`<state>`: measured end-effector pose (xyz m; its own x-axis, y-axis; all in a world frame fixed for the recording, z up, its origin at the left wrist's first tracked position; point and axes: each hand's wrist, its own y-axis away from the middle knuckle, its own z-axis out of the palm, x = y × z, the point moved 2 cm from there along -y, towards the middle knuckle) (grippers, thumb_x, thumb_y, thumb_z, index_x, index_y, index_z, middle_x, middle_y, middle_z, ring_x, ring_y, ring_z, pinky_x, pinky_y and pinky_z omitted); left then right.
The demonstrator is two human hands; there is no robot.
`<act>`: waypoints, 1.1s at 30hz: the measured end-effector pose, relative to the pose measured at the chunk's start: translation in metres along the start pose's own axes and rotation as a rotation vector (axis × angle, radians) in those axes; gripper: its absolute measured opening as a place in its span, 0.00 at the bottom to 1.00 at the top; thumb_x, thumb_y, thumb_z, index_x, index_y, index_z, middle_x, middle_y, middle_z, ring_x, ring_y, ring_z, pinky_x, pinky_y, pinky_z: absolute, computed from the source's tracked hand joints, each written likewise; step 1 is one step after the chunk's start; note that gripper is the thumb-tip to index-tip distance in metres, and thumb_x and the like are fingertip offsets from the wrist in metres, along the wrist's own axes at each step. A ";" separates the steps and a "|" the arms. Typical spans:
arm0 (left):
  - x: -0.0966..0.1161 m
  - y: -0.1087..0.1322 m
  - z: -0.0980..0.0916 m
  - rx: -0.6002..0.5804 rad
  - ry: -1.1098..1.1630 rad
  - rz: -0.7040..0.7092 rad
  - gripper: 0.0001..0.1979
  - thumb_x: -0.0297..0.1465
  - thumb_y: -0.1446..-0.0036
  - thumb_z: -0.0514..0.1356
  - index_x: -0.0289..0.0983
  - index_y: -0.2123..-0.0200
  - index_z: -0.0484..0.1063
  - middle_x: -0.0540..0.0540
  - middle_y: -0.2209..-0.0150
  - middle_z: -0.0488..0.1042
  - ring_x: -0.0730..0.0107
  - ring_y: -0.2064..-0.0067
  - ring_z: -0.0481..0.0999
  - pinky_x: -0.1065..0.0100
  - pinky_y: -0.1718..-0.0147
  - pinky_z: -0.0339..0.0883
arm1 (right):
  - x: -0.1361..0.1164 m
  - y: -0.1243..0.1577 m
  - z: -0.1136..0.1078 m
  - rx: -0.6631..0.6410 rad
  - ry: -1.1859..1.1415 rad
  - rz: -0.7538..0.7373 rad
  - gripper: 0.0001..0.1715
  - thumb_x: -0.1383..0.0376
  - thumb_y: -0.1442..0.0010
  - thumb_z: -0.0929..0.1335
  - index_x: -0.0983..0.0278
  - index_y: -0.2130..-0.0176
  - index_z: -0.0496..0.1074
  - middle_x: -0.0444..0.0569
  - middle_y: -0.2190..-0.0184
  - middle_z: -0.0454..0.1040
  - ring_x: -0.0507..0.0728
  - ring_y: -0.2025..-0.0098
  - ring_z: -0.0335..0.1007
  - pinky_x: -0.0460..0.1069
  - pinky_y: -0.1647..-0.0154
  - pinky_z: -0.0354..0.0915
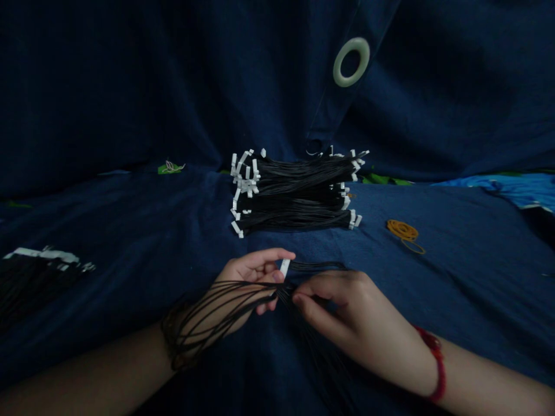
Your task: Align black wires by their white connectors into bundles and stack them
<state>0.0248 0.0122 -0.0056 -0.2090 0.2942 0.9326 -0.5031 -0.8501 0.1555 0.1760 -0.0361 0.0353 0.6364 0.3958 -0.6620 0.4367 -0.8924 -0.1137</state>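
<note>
Black wires [234,292] gripped in both hands [247,271] [351,306], navy cloth [468,289] open either side.

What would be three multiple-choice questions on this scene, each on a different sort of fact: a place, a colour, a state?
1. Where do the rubber bands lie? A) right of the wire stack B) left of it C) on top of it
2. What colour is the wrist band? A) blue B) red C) white
3. What is the left hand doing? A) lying empty B) gripping loose black wires C) resting on the stack

1: A, they sit on the cloth to the stack's right.
2: B, the band on the right wrist shows red.
3: B, the wires run through its fingers.
</note>
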 end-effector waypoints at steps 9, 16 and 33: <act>-0.003 -0.002 -0.005 -0.033 0.032 -0.020 0.21 0.29 0.55 0.65 0.32 0.55 0.72 0.51 0.78 0.69 0.77 0.83 0.71 0.81 0.88 0.60 | -0.002 0.003 -0.001 0.046 0.096 -0.022 0.10 0.71 0.41 0.61 0.65 0.69 0.71 0.45 0.73 0.72 0.50 0.71 0.67 0.44 0.69 0.59; -0.007 -0.001 -0.009 -0.093 0.113 -0.008 0.19 0.26 0.53 0.64 0.33 0.55 0.72 0.49 0.75 0.71 0.74 0.80 0.73 0.79 0.86 0.63 | -0.010 0.015 0.008 0.147 0.296 -0.164 0.10 0.71 0.41 0.61 0.67 0.70 0.69 0.47 0.74 0.70 0.52 0.73 0.66 0.47 0.72 0.59; -0.006 -0.003 -0.005 -0.064 0.006 0.008 0.20 0.33 0.56 0.66 0.35 0.57 0.72 0.52 0.79 0.69 0.78 0.82 0.70 0.83 0.89 0.61 | -0.001 0.007 0.011 0.055 0.081 0.007 0.11 0.69 0.40 0.62 0.64 0.68 0.73 0.45 0.71 0.74 0.52 0.70 0.70 0.45 0.67 0.61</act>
<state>0.0238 0.0148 -0.0133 -0.2183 0.2901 0.9317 -0.5535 -0.8232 0.1266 0.1714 -0.0452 0.0269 0.6897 0.4041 -0.6009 0.3982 -0.9047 -0.1513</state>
